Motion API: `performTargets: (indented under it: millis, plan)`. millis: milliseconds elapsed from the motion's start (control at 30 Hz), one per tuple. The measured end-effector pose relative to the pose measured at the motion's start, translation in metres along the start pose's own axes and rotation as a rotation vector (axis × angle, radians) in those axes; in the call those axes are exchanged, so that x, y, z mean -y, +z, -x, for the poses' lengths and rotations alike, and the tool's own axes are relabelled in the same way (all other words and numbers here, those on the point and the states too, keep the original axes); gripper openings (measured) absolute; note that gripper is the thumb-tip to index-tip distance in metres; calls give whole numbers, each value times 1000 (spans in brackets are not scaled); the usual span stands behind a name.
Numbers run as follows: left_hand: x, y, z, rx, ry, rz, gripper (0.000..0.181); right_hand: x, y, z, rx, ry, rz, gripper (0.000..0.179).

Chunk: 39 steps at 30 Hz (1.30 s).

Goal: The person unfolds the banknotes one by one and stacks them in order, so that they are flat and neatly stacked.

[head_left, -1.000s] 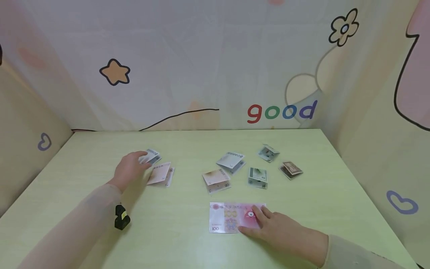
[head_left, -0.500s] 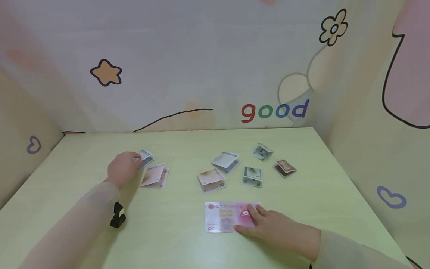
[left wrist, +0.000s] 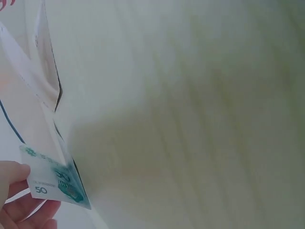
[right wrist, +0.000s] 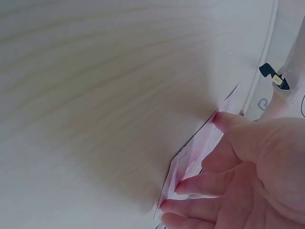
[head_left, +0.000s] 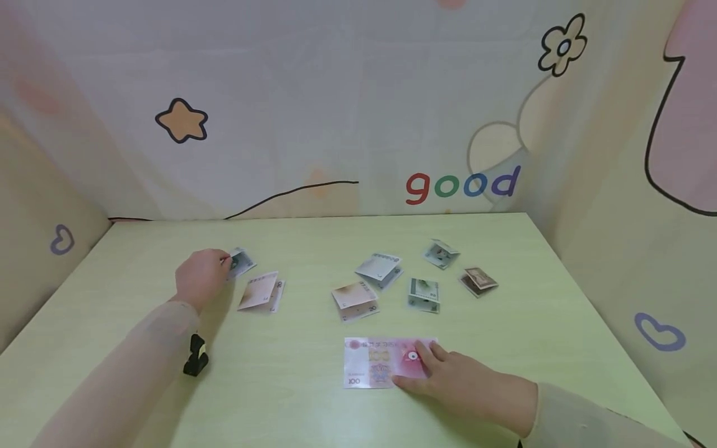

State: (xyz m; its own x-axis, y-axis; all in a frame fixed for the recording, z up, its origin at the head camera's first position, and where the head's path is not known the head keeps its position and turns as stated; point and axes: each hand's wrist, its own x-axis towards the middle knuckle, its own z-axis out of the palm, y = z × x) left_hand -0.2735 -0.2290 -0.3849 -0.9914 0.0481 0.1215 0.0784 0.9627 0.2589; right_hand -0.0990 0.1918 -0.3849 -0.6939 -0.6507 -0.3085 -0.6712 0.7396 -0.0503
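Head view: left hand [head_left: 200,277] is pinching the fifty [head_left: 242,264] at the desk's [head_left: 280,386] back left; right hand [head_left: 470,386] is lying, fingers spread, on the hundred [head_left: 381,364] up front. Left wrist: thumb and fingers are holding the fifty's edge. Looks like featherlight, bendy paper, so edge pinch, gently. Right wrist: fingertips are just pressing the hundred flat; probably slippery, edges are best.

Before you, the pale green table [head_left: 280,386] carries a flat pink note [head_left: 370,363]. Past it, you have folded ones: left beige note [head_left: 259,290], middle beige note [head_left: 351,295], grey note [head_left: 378,266], green note [head_left: 424,289], grey-green note [head_left: 440,256], brown note [head_left: 480,277].
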Motion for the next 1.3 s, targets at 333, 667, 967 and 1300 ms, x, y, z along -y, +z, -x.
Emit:
performTargets:
  millis: [333, 667, 967, 1300]
  plan:
    - [11, -18, 1, -161, -9, -67, 22, 2, 1, -1, 3, -9, -16, 51]
    - [12, -44, 9, -372, -51, 52, 28, 2, 0, 1, -23, -44, 0, 51]
    - [5, -55, 16, -315, -247, 521, 39, 0, -1, 2, -37, -66, -4, 50]
    - [-17, -58, 26, -247, -328, 906, 41, -3, -7, 1, -66, -104, -6, 50]
